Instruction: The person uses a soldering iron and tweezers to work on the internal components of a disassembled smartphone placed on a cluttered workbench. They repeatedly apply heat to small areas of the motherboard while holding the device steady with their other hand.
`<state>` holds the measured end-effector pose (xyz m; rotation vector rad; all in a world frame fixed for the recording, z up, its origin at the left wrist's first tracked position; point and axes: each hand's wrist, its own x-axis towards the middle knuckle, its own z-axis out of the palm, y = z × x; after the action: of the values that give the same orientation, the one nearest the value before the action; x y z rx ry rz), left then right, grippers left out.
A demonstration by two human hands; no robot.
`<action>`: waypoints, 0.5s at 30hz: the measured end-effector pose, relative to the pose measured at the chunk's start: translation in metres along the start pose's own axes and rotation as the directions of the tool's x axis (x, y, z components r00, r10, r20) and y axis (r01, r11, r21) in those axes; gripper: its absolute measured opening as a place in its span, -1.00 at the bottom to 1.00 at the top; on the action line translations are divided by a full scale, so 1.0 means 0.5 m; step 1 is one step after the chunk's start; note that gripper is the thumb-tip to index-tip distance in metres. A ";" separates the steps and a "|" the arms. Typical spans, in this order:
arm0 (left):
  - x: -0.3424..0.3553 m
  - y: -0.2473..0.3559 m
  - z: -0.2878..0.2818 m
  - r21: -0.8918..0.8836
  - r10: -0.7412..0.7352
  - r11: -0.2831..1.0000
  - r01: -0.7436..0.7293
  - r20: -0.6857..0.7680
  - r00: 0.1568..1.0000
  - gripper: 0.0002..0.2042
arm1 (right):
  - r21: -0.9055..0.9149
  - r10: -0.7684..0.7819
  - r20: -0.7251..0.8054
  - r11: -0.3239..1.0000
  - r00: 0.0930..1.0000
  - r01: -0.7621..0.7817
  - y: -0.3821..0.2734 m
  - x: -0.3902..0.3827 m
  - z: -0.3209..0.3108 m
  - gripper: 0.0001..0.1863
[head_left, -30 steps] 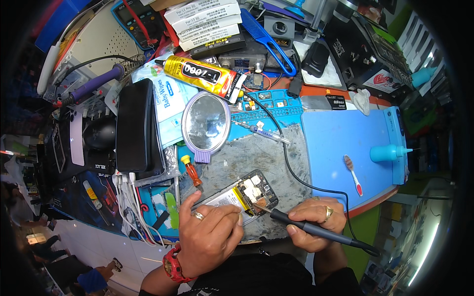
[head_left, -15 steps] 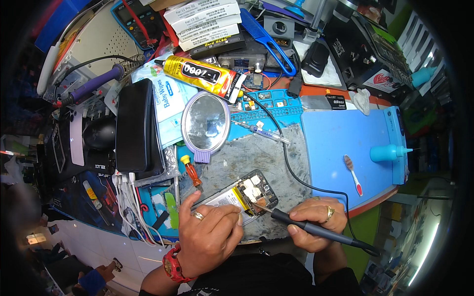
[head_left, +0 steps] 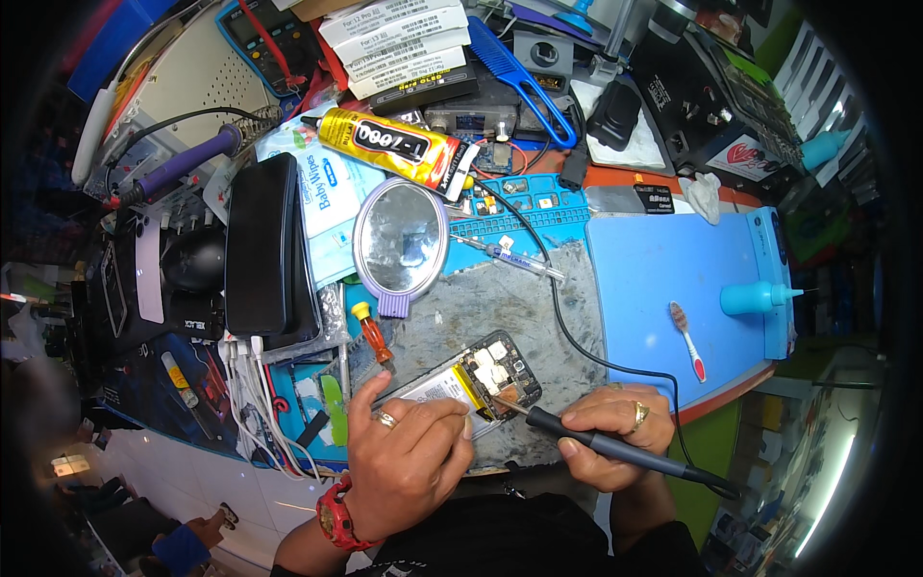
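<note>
Your left hand [head_left: 409, 452] curls over the battery [head_left: 431, 391] of the opened phone [head_left: 473, 383]; whether it grips, I cannot tell. Your right hand [head_left: 625, 413] grips a soldering iron [head_left: 630, 452], tip at the phone's circuit board [head_left: 495, 361]. The phone lies toward the front edge of the grey mat [head_left: 481, 303]. Beyond, an oval mirror [head_left: 401, 236] sits by the mat's far-left corner.

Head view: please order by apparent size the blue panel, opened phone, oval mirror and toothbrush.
Blue panel
Opened phone and oval mirror: too alike to rank; left hand partly covers the phone
Toothbrush
</note>
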<state>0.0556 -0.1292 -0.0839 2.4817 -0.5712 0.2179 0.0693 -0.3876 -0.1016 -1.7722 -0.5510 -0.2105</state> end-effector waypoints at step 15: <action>-0.001 0.000 0.001 -0.001 -0.002 1.000 0.002 -0.002 1.000 -0.91 | 0.002 -0.011 -0.019 1.000 1.000 0.011 0.004 0.000 0.003 -0.77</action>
<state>0.0552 -0.1294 -0.0844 2.4809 -0.5677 0.2192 0.0699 -0.3865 -0.1036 -1.7643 -0.5473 -0.2340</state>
